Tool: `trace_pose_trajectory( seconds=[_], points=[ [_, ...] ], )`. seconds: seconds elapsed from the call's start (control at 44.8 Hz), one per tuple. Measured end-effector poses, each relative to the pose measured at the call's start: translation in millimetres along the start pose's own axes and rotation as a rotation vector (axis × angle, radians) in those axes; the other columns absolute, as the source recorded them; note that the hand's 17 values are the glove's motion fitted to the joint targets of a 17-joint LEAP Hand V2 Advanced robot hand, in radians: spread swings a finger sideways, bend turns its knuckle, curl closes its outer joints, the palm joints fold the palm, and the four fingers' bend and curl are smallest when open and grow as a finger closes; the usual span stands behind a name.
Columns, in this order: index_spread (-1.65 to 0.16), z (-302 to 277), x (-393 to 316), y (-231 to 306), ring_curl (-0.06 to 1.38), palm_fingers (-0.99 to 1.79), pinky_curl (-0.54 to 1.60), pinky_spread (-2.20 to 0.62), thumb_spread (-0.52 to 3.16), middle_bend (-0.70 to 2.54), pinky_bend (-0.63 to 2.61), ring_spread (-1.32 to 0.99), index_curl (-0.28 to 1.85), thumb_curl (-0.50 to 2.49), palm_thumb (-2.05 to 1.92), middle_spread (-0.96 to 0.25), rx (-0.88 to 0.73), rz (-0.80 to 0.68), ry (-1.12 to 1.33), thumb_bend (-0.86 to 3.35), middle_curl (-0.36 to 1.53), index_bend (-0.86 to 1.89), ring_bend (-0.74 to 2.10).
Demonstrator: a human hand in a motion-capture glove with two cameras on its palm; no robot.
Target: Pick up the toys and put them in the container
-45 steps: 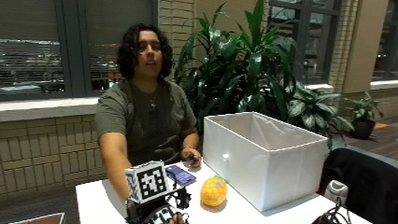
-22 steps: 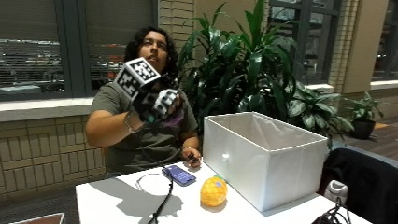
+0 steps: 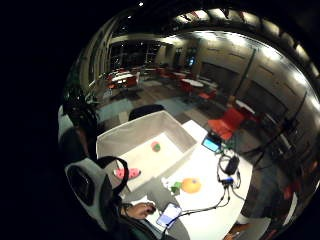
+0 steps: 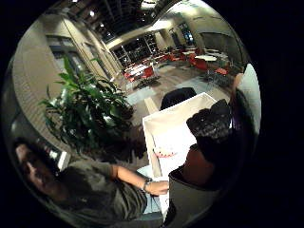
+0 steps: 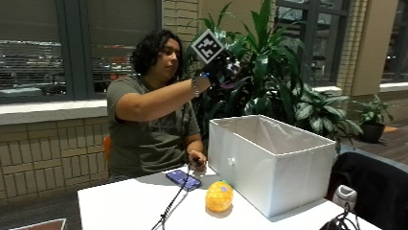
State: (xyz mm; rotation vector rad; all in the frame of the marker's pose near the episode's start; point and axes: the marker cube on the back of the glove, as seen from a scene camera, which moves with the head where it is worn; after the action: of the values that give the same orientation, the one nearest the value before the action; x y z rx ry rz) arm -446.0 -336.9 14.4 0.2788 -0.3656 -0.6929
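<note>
In the outside view my gloved right hand [image 5: 221, 69] is raised high, above the near end of the white fabric container [image 5: 280, 158]. Its fingers curl round a small dark toy [image 4: 199, 166], mostly hidden by the glove. Inside the container [image 3: 145, 131] lie a red and green toy [image 3: 156, 146] and a pink toy [image 3: 127, 173]. A yellow pineapple toy [image 5: 219, 195] stands on the white table [image 5: 127, 206] beside the container's front wall. A small green toy [image 3: 175, 188] lies next to the pineapple toy [image 3: 191, 185].
A phone [image 5: 183, 179] lies on the table by the person's bare left hand [image 5: 198, 160]. A dark chair back [image 5: 373, 187] stands at the table's right end. A large plant [image 5: 274, 76] rises behind the container.
My hand has gone from low at the table's front up to head height, then across to the right until it is over the container.
</note>
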Motion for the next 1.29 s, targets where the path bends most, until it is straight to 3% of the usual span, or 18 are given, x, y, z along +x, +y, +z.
trace_pose_trajectory(
  seconds=[0.067, 0.179, 0.313, 0.379, 0.446, 0.469, 0.513, 0.58, 0.692, 0.826, 0.96, 1.027, 1.138, 1.228, 1.295],
  points=[
    [-0.4, 15, -20, -23, 0.59, 1.18, 0.49, -0.41, 1.41, 1.06, 1.1, -0.31, 1.08, 0.63, 0.38, -0.33, -0.018, 0.079, -0.093, 0.22, 0.9, 0.6, 1.44],
    [-0.41, 34, -25, -46, 0.58, 1.17, 0.5, -0.41, 1.39, 1.06, 1.11, -0.31, 1.11, 0.67, 0.37, -0.33, -0.046, 0.063, -0.12, 0.22, 0.9, 0.59, 1.45],
    [-0.41, 52, -13, -54, 0.58, 1.16, 0.5, -0.41, 1.39, 1.06, 1.12, -0.31, 1.14, 0.71, 0.36, -0.33, -0.087, 0.143, -0.051, 0.21, 0.91, 0.58, 1.45],
    [-0.4, 59, -3, -50, 0.57, 1.08, 0.5, -0.42, 1.4, 1.03, 1.12, -0.3, 1.14, 0.7, 0.3, -0.33, -0.18, 0.205, -0.048, 0.17, 0.89, 0.51, 1.43],
    [-0.4, 66, 9, -37, 0.54, 0.85, 0.49, -0.43, 1.42, 0.91, 1.12, -0.3, 1.1, 0.61, 0.07, -0.32, -0.332, 0.185, -0.046, 0.05, 0.84, 0.35, 1.34],
    [-0.4, 67, 13, -31, 0.53, 0.46, 0.52, -0.39, 1.35, 0.75, 1.19, -0.3, 1.07, 0.55, -0.09, -0.31, -0.381, 0.168, -0.056, -0.06, 0.81, 0.26, 1.26],
    [-0.4, 68, 23, -20, 0.55, 0.1, 0.57, -0.33, 1.23, 0.62, 1.27, -0.28, 1.06, 0.51, -0.2, -0.29, -0.449, 0.137, -0.075, -0.15, 0.77, 0.24, 1.16],
    [-0.43, 68, 39, 1, 0.48, -0.11, 0.54, -0.24, 1.1, 0.5, 1.27, -0.26, 0.96, 0.46, -0.25, -0.25, -0.469, 0.106, -0.124, -0.18, 0.7, 0.15, 0.99],
    [-0.45, 79, 76, 49, 0.38, 0.0, 0.46, -0.17, 0.98, 0.41, 1.23, -0.26, 0.83, 0.39, -0.24, -0.22, -0.465, 0.115, -0.068, -0.17, 0.63, 0.11, 0.95],
    [-0.45, 114, 144, 120, 0.36, 0.07, 0.42, -0.14, 0.92, 0.4, 1.2, -0.27, 0.75, 0.32, -0.23, -0.21, -0.478, 0.276, 0.054, -0.16, 0.6, 0.13, 1.0],
    [-0.43, 151, 198, 194, 0.36, 0.15, 0.39, -0.15, 0.95, 0.44, 1.15, -0.29, 0.7, 0.26, -0.19, -0.22, -0.446, 0.387, -0.029, -0.13, 0.6, 0.16, 1.01],
    [-0.44, 173, 208, 225, 0.34, 0.32, 0.35, -0.16, 1.03, 0.57, 1.05, -0.32, 0.71, 0.24, -0.16, -0.26, -0.443, 0.453, -0.064, -0.11, 0.63, 0.26, 0.98],
    [-0.46, 211, 207, 264, 0.33, 0.46, 0.31, -0.17, 1.13, 0.66, 0.9, -0.34, 0.75, 0.22, -0.1, -0.3, -0.543, 0.571, -0.133, -0.07, 0.66, 0.44, 0.92],
    [-0.46, 233, 194, 287, 0.32, 0.25, 0.32, -0.12, 1.15, 0.56, 0.88, -0.34, 0.79, 0.21, -0.08, -0.29, -0.649, 0.542, -0.129, -0.06, 0.64, 0.53, 0.82],
    [-0.46, 241, 191, 293, 0.31, 0.12, 0.34, -0.09, 1.1, 0.45, 0.94, -0.33, 0.8, 0.22, -0.06, -0.27, -0.636, 0.51, -0.093, -0.06, 0.61, 0.58, 0.74]
  ],
)
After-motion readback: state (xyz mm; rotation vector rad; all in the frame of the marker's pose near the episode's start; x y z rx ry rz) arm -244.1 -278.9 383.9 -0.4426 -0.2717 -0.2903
